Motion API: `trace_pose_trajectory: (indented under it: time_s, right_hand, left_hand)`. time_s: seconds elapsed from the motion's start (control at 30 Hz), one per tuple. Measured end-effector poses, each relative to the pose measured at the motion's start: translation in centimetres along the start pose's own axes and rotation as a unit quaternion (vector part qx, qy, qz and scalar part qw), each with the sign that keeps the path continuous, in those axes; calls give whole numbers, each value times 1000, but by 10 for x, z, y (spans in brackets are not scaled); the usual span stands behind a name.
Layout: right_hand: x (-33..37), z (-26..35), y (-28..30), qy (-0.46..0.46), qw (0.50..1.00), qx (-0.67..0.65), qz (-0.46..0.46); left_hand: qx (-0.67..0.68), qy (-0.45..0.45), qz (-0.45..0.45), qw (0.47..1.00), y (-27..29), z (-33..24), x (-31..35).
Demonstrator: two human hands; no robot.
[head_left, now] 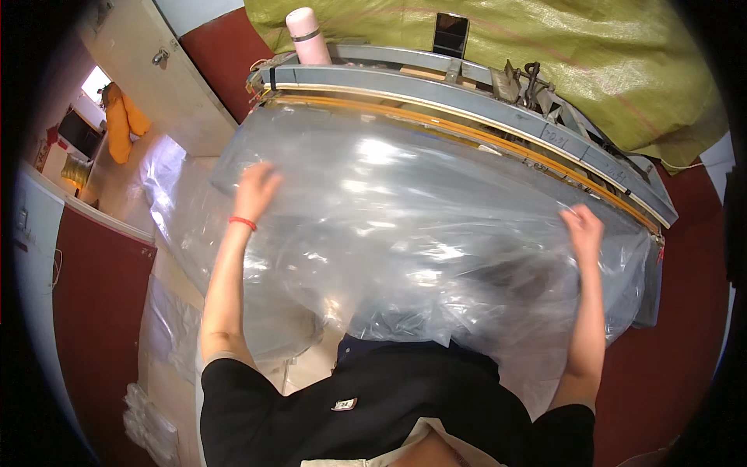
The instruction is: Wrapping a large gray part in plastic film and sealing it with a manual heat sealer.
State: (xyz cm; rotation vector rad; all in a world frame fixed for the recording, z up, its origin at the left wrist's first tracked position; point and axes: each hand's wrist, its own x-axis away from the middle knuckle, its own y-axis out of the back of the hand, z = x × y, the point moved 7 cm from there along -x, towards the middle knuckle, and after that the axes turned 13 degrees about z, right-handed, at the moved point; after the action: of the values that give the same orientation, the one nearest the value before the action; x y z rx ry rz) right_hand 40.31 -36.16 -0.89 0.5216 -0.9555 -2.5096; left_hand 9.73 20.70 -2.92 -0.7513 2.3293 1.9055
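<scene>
Clear plastic sheet (405, 210): largest item; covers most of the table (648, 296), reaches close to its far edge and drapes over the near edge toward the person's body, creased and glossy throughout. Olive-yellow woven tarp (576, 62) behind. Grey metal frame (436, 97) spans the far edge; the orange strip (436, 121) runs along its near side. Judgement: the step in hand looks like spreading and squaring the sheet, best done with the far border kept parallel to the strip, pull matched on both sides, and creases worked from the middle outward, since thin film probably slides and wrinkles under an uneven tug. Left hand (257, 192), near the far left corner: fingers loosely apart and blurred; cannot tell whether the grip has film in it. Right hand (583, 227), toward the right edge: fingers curled in, grip apparently pinching a fold of the sheet. A light pinch should suffice; a hard one could stretch the film. Pink flask (308, 37) stands by the far left corner, so slack is better kept away from it. Dark phone (450, 35) leans upright behind the frame. Smallest: red band (243, 222), left wrist; watch for snagging.
</scene>
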Motion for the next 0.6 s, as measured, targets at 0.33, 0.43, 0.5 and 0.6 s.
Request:
trace_pose_trajectory:
  time_s: [0.33, 0.43, 0.5, 0.6]
  right_hand:
    - [163, -153, 160, -130, 976, 120, -129]
    - [170, -163, 166, -131, 972, 132, -141]
    - [169, -163, 165, -127, 972, 132, -144]
    - [170, -157, 165, -136, 968, 146, -152]
  left_hand:
    - [44, -144, 121, 981, -17, -171, 30]
    - [105, -80, 39, 991, -15, -149, -10]
    - [84, -53, -46, 994, -22, -129, -36]
    - [88, 5, 82, 993, -49, -113, -69]
